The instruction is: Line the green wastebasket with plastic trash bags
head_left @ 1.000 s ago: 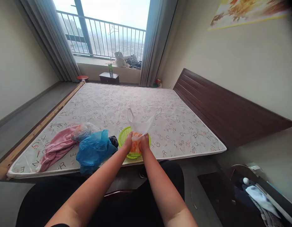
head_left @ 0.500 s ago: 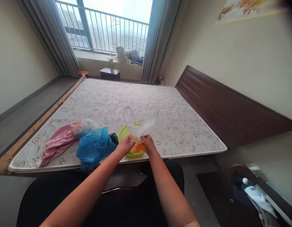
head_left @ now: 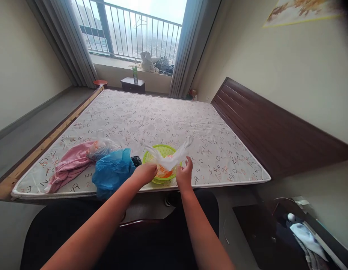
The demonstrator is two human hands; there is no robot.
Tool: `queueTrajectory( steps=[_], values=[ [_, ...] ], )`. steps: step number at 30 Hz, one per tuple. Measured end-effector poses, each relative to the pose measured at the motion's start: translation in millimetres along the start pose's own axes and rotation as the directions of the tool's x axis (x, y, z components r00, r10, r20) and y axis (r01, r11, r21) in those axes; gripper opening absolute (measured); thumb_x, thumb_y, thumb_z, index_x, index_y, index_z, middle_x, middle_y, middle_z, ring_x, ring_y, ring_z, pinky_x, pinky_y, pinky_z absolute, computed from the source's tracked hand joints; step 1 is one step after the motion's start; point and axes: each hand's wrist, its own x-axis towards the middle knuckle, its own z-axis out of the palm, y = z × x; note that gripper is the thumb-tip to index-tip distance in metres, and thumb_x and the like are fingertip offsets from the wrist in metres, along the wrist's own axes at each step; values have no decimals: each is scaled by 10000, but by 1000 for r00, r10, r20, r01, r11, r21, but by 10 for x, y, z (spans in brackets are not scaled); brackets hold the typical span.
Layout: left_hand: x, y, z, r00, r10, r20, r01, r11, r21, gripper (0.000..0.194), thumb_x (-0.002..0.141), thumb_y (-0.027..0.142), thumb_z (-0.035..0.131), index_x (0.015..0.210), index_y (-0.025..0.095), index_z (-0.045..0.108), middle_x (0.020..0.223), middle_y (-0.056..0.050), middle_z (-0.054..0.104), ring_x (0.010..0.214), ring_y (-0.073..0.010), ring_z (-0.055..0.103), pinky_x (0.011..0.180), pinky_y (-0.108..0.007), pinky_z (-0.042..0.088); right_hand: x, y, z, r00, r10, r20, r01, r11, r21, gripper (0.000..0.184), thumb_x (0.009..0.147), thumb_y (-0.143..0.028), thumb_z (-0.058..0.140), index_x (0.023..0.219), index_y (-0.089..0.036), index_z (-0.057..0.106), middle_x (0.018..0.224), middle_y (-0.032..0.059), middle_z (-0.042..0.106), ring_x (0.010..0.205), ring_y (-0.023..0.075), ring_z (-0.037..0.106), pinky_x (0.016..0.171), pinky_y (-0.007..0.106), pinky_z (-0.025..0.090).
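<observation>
A white plastic bag (head_left: 170,162) with orange-red print on its lower part is spread between my hands, its two handles sticking out to the sides. My left hand (head_left: 146,173) is closed on the bag's near left edge. On the opposite edge, my right hand (head_left: 185,176) pinches the bag, its other fingers partly raised. Below and behind the bag is a lime-green plastic basket (head_left: 163,150), whose inside is partly covered by the bag. Left of my left hand lies a crumpled blue plastic bag (head_left: 112,172), with a small black bag (head_left: 136,161) beside it.
A pink cloth (head_left: 69,161) and a clear plastic bag (head_left: 104,147) lie on the left of the mattress (head_left: 151,112). The dark headboard (head_left: 264,116) stands at the right. A dark cabinet (head_left: 252,228) with cloths on it is at lower right.
My hands have moved apart, drawing the white bag wider and lower. Its handles now splay outward, and more of the basket's inside shows. The view has shifted slightly.
</observation>
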Motion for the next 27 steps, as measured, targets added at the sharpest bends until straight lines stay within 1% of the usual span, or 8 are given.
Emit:
queueTrajectory(
  steps=[2,5,9,13,17,20,24,27],
  values=[
    [-5,123,-146,999,27,-38,-23,995,99,261,935,381,539,796,210,679,808,-117,708,897,-340,697,907,-488,498,-31,-156,-77,978,-209,-10,205,967,-148,644,829,-133,448,1469,-195,430,1616,146,351,1555,270,244,1241,540,290],
    [60,242,-266,975,208,-78,-187,957,221,274,972,303,462,1043,226,715,995,-115,730,1022,-320,684,969,-475,499,-18,-345,-96,885,-396,243,456,842,-288,655,800,-38,428,1426,-212,514,1629,100,366,1596,260,119,1282,561,164],
    [309,172,-246,886,459,-63,-431,867,252,614,839,68,490,1430,221,565,1476,-110,565,1419,-285,465,1204,-455,358,178,-372,10,823,-359,441,541,734,-411,723,812,-13,479,1513,-183,443,1629,136,384,1595,305,123,1270,619,41],
    [611,27,-187,906,420,54,-417,859,296,863,732,8,547,1564,187,405,1617,-117,421,1544,-319,284,1263,-493,239,466,-309,128,793,-258,552,561,662,-497,640,842,17,470,1456,-160,506,1416,169,615,1433,278,459,1264,599,56],
    [748,-72,-192,927,305,220,-371,835,406,543,732,61,621,1251,206,685,1247,-127,719,1275,-320,604,1258,-546,160,598,-370,204,691,-148,707,625,614,-482,360,870,23,490,1047,-195,716,973,102,765,1021,231,693,1209,501,273],
    [704,-166,-233,878,398,268,-476,789,388,205,794,128,621,918,236,744,1003,-93,757,1113,-279,670,1244,-503,188,559,-428,183,638,-134,758,652,617,-440,224,852,-26,597,911,-207,716,867,86,758,880,245,708,990,406,473],
    [516,-272,-313,799,476,368,-571,793,214,53,824,264,668,787,258,706,929,-87,736,1038,-270,656,1087,-408,394,401,-437,48,560,-129,819,687,625,-371,187,868,-77,623,909,-240,705,870,46,751,832,230,700,822,327,490],
    [341,-300,-352,821,366,437,-480,858,183,100,805,221,662,707,238,672,898,-70,728,945,-245,646,981,-342,440,253,-408,-65,477,-106,872,727,605,-324,177,888,-99,615,940,-248,696,878,36,739,831,213,691,777,303,486]
  ],
)
